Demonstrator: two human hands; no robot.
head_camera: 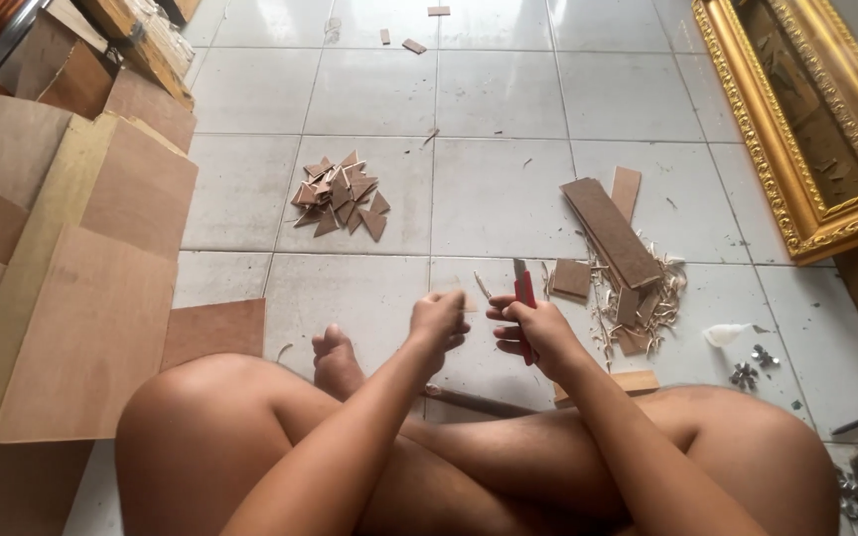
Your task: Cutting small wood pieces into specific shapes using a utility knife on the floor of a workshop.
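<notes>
The right hand [533, 333] is gripping a red utility knife [524, 298], the left hand [439, 320] pinching a small wood piece [457, 301]; trimming seems underway, needing a steady, controlled stroke.

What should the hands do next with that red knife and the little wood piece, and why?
Probably shave another thin sliver. The right hand grips the red utility knife blade-up beside the small wood piece pinched in the left hand, and a heap of shavings lies close by on the tiled floor.
</notes>
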